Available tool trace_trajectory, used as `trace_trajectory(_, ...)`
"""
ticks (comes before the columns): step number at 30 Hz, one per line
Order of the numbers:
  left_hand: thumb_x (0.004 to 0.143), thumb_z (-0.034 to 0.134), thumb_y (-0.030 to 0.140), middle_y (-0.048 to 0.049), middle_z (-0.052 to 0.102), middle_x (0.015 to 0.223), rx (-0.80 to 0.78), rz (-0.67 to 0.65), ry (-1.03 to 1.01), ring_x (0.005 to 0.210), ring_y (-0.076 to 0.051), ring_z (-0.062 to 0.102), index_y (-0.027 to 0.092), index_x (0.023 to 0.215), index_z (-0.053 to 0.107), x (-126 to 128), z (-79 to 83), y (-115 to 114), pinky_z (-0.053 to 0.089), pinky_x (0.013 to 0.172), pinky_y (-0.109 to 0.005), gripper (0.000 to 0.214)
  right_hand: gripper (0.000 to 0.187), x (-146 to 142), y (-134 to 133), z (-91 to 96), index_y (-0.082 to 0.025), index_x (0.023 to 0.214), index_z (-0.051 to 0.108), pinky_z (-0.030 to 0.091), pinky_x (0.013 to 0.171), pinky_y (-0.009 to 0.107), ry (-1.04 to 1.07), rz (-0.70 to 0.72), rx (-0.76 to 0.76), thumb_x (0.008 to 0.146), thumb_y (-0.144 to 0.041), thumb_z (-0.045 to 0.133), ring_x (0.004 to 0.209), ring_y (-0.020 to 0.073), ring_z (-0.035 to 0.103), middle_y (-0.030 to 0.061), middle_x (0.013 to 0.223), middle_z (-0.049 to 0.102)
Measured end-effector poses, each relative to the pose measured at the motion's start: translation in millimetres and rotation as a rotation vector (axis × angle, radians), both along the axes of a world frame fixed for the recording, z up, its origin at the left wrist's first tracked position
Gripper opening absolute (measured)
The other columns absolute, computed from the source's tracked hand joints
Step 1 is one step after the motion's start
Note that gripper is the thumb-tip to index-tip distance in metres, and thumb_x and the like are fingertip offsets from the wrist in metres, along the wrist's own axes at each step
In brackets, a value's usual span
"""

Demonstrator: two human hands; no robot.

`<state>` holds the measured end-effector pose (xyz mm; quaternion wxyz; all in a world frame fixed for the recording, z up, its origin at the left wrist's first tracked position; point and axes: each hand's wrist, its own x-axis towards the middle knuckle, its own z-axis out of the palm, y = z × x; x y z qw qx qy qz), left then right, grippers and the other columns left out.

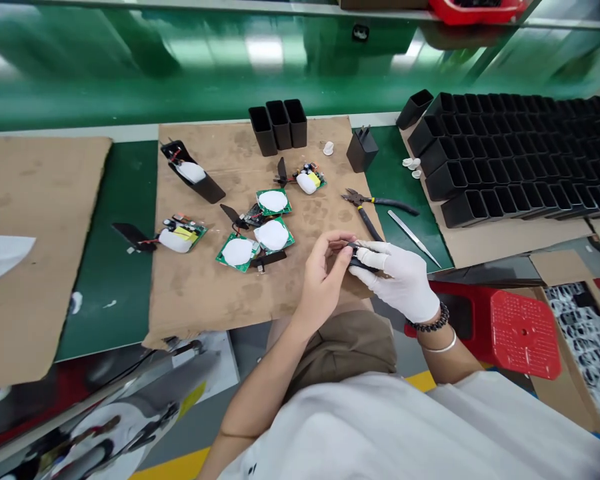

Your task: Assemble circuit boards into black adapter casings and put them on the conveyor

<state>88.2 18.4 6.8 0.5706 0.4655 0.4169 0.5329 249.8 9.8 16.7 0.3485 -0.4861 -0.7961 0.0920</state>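
My left hand (pixel 325 270) is bare and my right hand (pixel 400 277), in a white glove, meets it over the front edge of a cardboard sheet (pixel 205 293). Both pinch a small black part (pixel 356 257) between their fingertips. Just left of the hands lie several green circuit boards with white pads (pixel 273 235), some with black pieces wired to them. Black-handled pliers (pixel 367 203) and metal tweezers (pixel 413 237) lie right behind my right hand.
Three open black casings (pixel 279 125) stand at the back of the cardboard, with a black plug housing (pixel 361 150) beside them. Rows of many black casings (pixel 520 157) fill the right side. A red stool (pixel 523 330) stands below right. Another cardboard sheet (pixel 35 253) lies left.
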Motion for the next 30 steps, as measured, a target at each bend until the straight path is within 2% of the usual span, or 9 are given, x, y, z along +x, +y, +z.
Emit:
trace_trajectory(3, 0.1, 0.064, 0.035, -0.0068, 0.077, 0.111, 0.061, 0.132, 0.014, 0.107, -0.017, 0.073, 0.019, 0.109, 0.069, -8.6, 3.6, -10.7, 0.058, 0.098, -0.028, 0.019, 0.016, 2.7, -6.6, 6.6, -0.03, 0.107, 0.08, 0.067, 0.087, 0.028, 0.039, 0.001, 0.019, 0.092, -0.029, 0.073, 0.097, 0.019, 0.081, 0.001, 0.118, 0.081)
trace_trajectory(6, 0.102, 0.063, 0.032, -0.0045, 0.077, 0.109, 0.179, 0.319, 0.072, 0.106, -0.015, 0.073, 0.02, 0.111, 0.072, -28.2, 13.0, -26.0, 0.057, 0.099, -0.026, 0.017, 0.02, -0.1, -19.9, 9.7, -0.034, 0.108, 0.081, 0.066, 0.089, 0.03, -0.009, -0.117, 0.017, 0.089, -0.031, 0.078, 0.1, 0.0213, 0.08, 0.0001, 0.125, 0.079)
trace_trajectory(10, 0.1, 0.065, 0.027, -0.0028, 0.076, 0.105, 0.211, 0.427, 0.192, 0.101, -0.015, 0.073, 0.021, 0.111, 0.072, -55.7, 21.6, -43.1, 0.056, 0.097, -0.025, 0.014, 0.021, -9.4, -21.8, -2.8, -0.033, 0.112, 0.08, 0.066, 0.092, 0.034, -0.005, -0.178, 0.019, 0.092, -0.03, 0.074, 0.104, 0.024, 0.08, 0.0042, 0.125, 0.078)
trace_trajectory(13, 0.1, 0.065, 0.025, -0.0029, 0.076, 0.105, 0.169, 0.364, 0.255, 0.102, -0.015, 0.072, 0.021, 0.108, 0.072, -62.9, 17.9, -48.7, 0.056, 0.096, -0.024, 0.012, 0.017, -14.1, -16.2, -5.8, -0.031, 0.106, 0.079, 0.068, 0.085, 0.031, 0.063, -0.147, 0.103, 0.09, -0.026, 0.076, 0.097, 0.0218, 0.081, 0.0037, 0.113, 0.082)
trace_trajectory(16, 0.1, 0.065, 0.025, -0.0035, 0.076, 0.109, 0.139, 0.274, 0.265, 0.107, -0.016, 0.071, 0.023, 0.108, 0.073, -57.0, 9.0, -48.0, 0.054, 0.1, -0.025, 0.012, 0.023, -16.9, -18.3, 1.0, -0.031, 0.107, 0.078, 0.067, 0.089, 0.03, 0.149, -0.156, 0.126, 0.086, -0.02, 0.08, 0.1, 0.0215, 0.081, 0.0032, 0.118, 0.081)
trace_trajectory(21, 0.102, 0.061, 0.031, -0.0063, 0.077, 0.114, 0.049, 0.152, 0.134, 0.111, -0.017, 0.072, 0.021, 0.11, 0.074, -33.5, 1.9, -32.1, 0.056, 0.1, -0.027, 0.019, 0.027, -20.7, -22.4, -4.1, -0.03, 0.114, 0.076, 0.067, 0.092, 0.029, 0.17, -0.057, 0.07, 0.089, -0.018, 0.075, 0.102, 0.0197, 0.08, 0.0043, 0.117, 0.081)
trace_trajectory(24, 0.099, 0.061, 0.03, -0.0073, 0.078, 0.111, -0.023, 0.061, 0.058, 0.106, -0.019, 0.073, 0.02, 0.105, 0.075, -19.6, 3.6, -17.2, 0.058, 0.096, -0.029, 0.019, 0.029, -16.9, -21.1, -8.3, -0.03, 0.118, 0.075, 0.067, 0.097, 0.033, 0.206, 0.001, -0.018, 0.091, -0.02, 0.074, 0.11, 0.0207, 0.079, 0.0047, 0.123, 0.079)
trace_trajectory(27, 0.094, 0.065, 0.027, -0.0071, 0.079, 0.105, -0.021, -0.002, -0.012, 0.102, -0.019, 0.074, 0.019, 0.092, 0.074, -10.6, 4.8, -6.6, 0.059, 0.094, -0.029, 0.013, 0.034, -11.5, -21.9, -4.9, -0.029, 0.124, 0.074, 0.065, 0.103, 0.036, 0.21, 0.002, -0.056, 0.091, -0.021, 0.074, 0.118, 0.0227, 0.076, 0.0054, 0.13, 0.077)
trace_trajectory(30, 0.091, 0.068, 0.026, -0.0068, 0.079, 0.103, -0.015, -0.023, -0.058, 0.102, -0.018, 0.074, 0.019, 0.09, 0.072, -8.0, 4.2, -2.3, 0.06, 0.095, -0.029, 0.008, 0.032, -9.7, -21.0, -0.8, -0.028, 0.122, 0.076, 0.067, 0.099, 0.034, 0.171, -0.027, -0.029, 0.09, -0.02, 0.075, 0.115, 0.023, 0.077, 0.006, 0.129, 0.077)
